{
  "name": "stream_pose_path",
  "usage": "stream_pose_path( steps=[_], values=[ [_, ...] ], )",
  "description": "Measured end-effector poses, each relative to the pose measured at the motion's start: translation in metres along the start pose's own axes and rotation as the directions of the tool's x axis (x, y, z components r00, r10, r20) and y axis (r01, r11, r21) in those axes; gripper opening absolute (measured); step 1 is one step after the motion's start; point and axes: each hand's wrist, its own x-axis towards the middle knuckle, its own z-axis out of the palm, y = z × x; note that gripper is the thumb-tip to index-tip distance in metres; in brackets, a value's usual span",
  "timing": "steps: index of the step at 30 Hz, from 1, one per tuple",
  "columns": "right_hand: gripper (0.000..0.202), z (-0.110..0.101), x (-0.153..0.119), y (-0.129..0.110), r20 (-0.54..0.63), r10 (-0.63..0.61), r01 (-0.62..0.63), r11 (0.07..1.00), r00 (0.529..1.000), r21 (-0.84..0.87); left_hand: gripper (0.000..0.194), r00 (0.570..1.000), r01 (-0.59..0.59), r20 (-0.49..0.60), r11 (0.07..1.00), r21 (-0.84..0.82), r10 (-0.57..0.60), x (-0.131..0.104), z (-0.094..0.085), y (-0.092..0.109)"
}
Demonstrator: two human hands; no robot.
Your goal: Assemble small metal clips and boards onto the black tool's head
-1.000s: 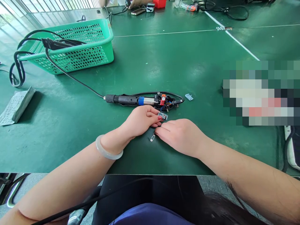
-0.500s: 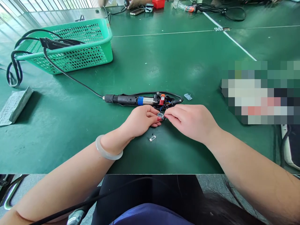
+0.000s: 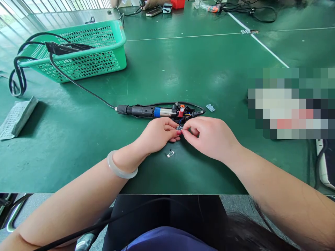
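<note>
Between thumb and fingers, my left hand [image 3: 162, 134] pinches a small circuit board [image 3: 179, 128] with silvery parts. My right hand [image 3: 210, 137] is closed in a pinch at the board's right edge; whether its fingertips hold anything of their own is hidden. Just beyond both hands lies an opened electric screwdriver [image 3: 146, 111], black with a blue band and a metal cylinder. Its wires, a red part [image 3: 181, 111] and black fittings are exposed at the right end. A small white rectangular frame [image 3: 170, 154] rests on the table nearer to me, and a grey-blue piece [image 3: 210, 107] lies behind my right hand.
A green plastic basket [image 3: 89, 62] with black cables [image 3: 70, 48] stands at the back left. A wrapped block [image 3: 18, 118] sits at the left. Far back are a phone [image 3: 154, 13], a red box [image 3: 178, 4] and cables [image 3: 246, 8]. Blurred-out items [image 3: 288, 108] occupy the right side.
My right hand has shifted slightly left, and its thumb and index finger have curled more at the board. My left hand keeps its grip almost unmoved.
</note>
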Motion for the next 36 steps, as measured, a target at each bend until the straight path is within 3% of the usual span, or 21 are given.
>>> stream_pose_path(
  steps=[8, 12, 15, 23, 36],
  values=[
    [0.001, -0.008, 0.000, 0.010, -0.029, 0.058, -0.051, 0.982, 0.998, 0.183, 0.004, 0.999, 0.027, -0.020, 0.999, -0.029, -0.027, -0.001, 0.000, 0.002],
    [0.010, -0.011, -0.002, 0.010, -0.062, 0.022, -0.008, 0.977, 0.998, 0.212, 0.006, 0.999, 0.049, 0.009, 0.994, -0.094, -0.048, -0.001, -0.003, 0.004],
    [0.018, -0.009, -0.002, 0.009, -0.065, -0.026, 0.038, 0.980, 0.998, 0.195, 0.006, 0.999, 0.050, 0.014, 0.992, -0.116, -0.049, -0.001, -0.004, 0.004],
    [0.016, -0.007, -0.004, 0.009, -0.093, -0.060, 0.074, 0.985, 0.994, 0.154, 0.007, 0.999, 0.054, 0.004, 0.994, -0.093, -0.054, -0.001, -0.003, 0.004],
    [0.015, -0.010, -0.006, 0.008, -0.014, -0.032, 0.033, 0.992, 0.999, 0.121, 0.005, 0.999, 0.049, -0.001, 0.995, -0.089, -0.049, -0.001, -0.003, 0.004]
  ],
)
